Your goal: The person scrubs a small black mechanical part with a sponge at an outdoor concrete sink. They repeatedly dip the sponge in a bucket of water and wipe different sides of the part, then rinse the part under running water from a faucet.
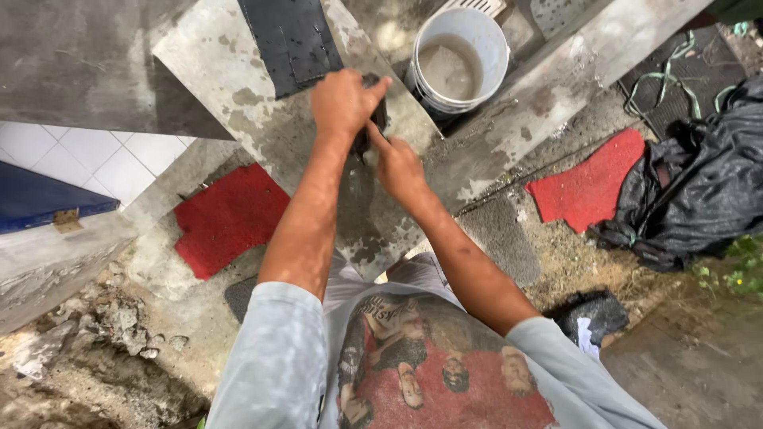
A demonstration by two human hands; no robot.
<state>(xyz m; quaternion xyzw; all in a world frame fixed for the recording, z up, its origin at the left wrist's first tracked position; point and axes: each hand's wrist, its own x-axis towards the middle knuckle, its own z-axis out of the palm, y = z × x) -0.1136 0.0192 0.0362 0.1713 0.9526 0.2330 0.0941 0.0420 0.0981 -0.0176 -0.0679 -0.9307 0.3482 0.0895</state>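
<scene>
My left hand (pixel 342 102) is closed on a small dark wet rag or sponge (pixel 375 119), pressing it against a slanted grey concrete ledge (pixel 230 71). My right hand (pixel 396 165) sits just below it, its fingers touching the same dark piece and the wet patch on the concrete. A dark mat (pixel 290 40) lies on the ledge just above my left hand. Most of the rag is hidden by my fingers.
A white bucket (pixel 459 59) of cloudy water stands behind the ledge. Red mat pieces lie on the ground at the left (pixel 226 216) and right (pixel 592 181). A black plastic bag (pixel 699 183) is at the right, white tiles (pixel 103 163) at the left.
</scene>
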